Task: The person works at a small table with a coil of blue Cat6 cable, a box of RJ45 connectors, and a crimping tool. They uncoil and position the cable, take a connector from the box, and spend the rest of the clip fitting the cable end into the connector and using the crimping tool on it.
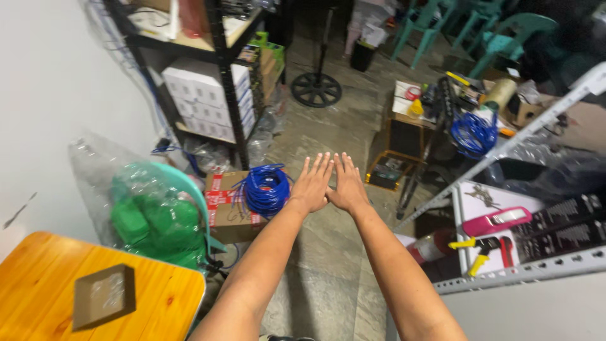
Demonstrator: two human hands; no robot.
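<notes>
Left hand (312, 184) and right hand (346, 183): both stretched forward side by side, palms down, fingers (319, 165) flat and spread, holding nothing, thumbs touching. Coil of blue cable (266, 188): rests on a taped cardboard box (226, 211) on the floor, just left of the left hand and nearest to it, untouched; a black shelf rack (221, 69) stands behind the box, an orange bench (76, 287) near left of it. Judged step: a pause with empty hands, nothing gripped yet; taking up the coil would call for the left hand to drop left and close around the loops.
</notes>
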